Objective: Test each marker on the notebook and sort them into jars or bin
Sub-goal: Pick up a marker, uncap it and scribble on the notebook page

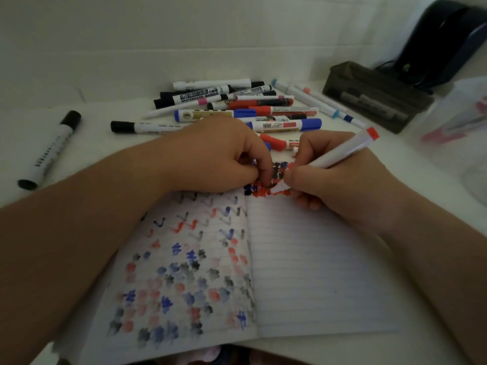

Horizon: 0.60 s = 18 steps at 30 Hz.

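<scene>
Red-capped white marker [340,154]: held in the right hand [340,177], grip clamped on the lower barrel in a writing hold. Barrel slants from the tip at frame centre up toward the right; the red end cap points to the upper right, clear of the hand. Tip touches the notebook [303,259] at the top of the right-hand page, on a dense patch of red, black and blue scribbles [266,180] just beside the spine.

Left hand [218,156]: rests on the top of the left-hand page, fingers curled together and pressing down at the spine, just left of the marker tip. Whether it pinches anything, cannot tell.

Notebook: lined, open flat, filling the lower centre of the frame. Left page covered with faded red, blue and black test marks; right page blank below the scribble patch.

Marker pile [237,106]: above the hands, centre of the frame, on the white worktop [105,75]; black, blue, red and pink caps, mostly lying crosswise, several overlapping. One barrel reads "WHITEBOARD MARKER".

Lone black-capped marker [50,151]: left edge, well apart from the pile.

Dark rectangular bin [374,96]: upper right, holding grey markers. Clear container [458,114]: right edge, blurred, red items inside. Dark bag [442,38]: upper right corner, behind the bin.
</scene>
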Available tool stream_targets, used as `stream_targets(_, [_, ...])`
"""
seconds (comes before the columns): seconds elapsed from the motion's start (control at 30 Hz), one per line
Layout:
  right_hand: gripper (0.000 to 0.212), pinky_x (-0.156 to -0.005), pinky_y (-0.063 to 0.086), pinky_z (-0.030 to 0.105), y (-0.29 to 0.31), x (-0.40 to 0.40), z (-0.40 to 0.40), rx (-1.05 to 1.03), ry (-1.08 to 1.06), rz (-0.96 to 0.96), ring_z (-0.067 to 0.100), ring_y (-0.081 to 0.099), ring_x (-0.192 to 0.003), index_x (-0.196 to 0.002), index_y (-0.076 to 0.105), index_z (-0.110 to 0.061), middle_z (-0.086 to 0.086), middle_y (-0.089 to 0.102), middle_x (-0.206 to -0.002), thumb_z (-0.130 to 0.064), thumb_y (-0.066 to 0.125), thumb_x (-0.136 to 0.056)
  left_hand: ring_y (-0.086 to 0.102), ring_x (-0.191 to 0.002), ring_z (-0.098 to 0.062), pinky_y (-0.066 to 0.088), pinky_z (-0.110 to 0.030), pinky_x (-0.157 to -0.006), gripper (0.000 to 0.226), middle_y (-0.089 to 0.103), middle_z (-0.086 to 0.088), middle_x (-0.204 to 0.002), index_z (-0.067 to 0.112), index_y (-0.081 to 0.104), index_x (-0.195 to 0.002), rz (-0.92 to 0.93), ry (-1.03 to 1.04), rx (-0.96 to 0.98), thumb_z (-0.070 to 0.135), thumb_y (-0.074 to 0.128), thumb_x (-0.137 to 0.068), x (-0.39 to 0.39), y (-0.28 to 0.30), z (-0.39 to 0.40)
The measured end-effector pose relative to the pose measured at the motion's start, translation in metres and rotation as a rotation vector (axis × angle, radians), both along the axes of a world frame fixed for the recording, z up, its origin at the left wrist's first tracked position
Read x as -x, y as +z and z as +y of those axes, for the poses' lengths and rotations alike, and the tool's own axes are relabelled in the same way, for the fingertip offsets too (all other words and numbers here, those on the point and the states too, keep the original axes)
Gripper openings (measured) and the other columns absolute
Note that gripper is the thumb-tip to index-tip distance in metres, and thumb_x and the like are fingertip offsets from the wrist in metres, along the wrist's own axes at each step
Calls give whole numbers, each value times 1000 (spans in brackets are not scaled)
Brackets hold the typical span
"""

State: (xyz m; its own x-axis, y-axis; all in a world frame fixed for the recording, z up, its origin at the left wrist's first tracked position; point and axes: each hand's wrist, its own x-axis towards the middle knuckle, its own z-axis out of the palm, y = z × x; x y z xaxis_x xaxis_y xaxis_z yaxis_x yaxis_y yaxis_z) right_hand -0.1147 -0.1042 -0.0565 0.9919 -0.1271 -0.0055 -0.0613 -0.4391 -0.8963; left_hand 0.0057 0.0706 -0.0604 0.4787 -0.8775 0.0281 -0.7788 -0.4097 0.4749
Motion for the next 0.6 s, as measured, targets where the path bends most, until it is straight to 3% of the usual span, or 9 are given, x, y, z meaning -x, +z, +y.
stream_targets(0.2, [20,-50,53,27,-3,-1,-1,45,3,7,17,66,-53,-72,62,-8,13,71,-64,-2,74,-87,68,-82,-13,56,-42,-81,25,74,11,-87,51,75,-90,-3,13,2,32,59,-85,0,0,0])
stream_targets(0.37, [18,-45,48,21,-2,-1,4,131,-8,-5,12,63,-47,-70,60,-9,7,69,-58,-6,74,-82,68,-84,-13,56,-44,-84,22,74,10,-88,50,75,-89,-4,18,-4,33,61,-86,2,1,-1])
stream_targets(0.6, [23,-48,51,23,-2,0,0,45,7,-6,14,65,-51,-68,61,-10,10,69,-60,-1,72,-85,67,-80,-12,56,-42,-80,25,74,12,-85,51,75,-88,-5,36,-7,29,63,-87,3,2,0])
